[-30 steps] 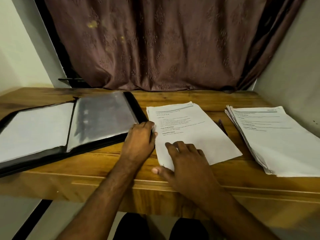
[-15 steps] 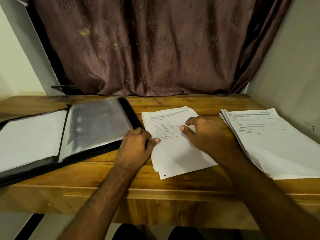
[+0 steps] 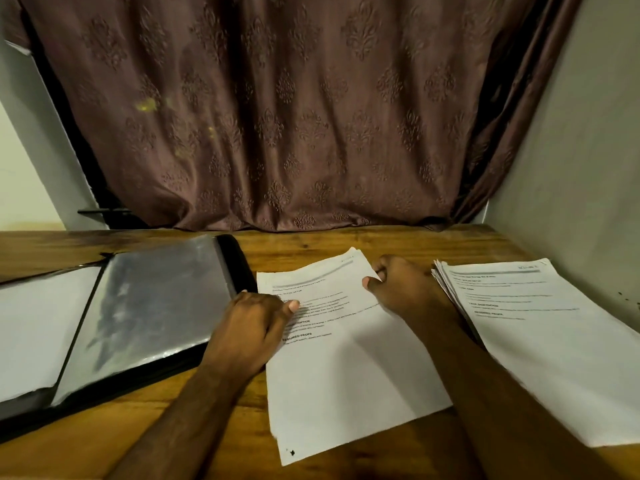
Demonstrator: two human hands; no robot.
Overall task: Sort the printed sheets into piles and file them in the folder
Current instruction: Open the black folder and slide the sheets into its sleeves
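Sheets lie in two piles, a thin one (image 3: 346, 358) mid-table that my left hand (image 3: 249, 327) pins while my right hand (image 3: 401, 289) pinches its far corner, a thick stack (image 3: 554, 341) at the right edge; filing into the open folder (image 3: 138, 313) at left looks barely begun.

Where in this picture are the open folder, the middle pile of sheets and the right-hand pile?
open folder (image 3: 152, 306): head view, on its clear plastic sleeve.
middle pile of sheets (image 3: 353, 375): head view, on the blank lower half of the top sheet.
right-hand pile (image 3: 554, 358): head view, on the top sheet's blank area.
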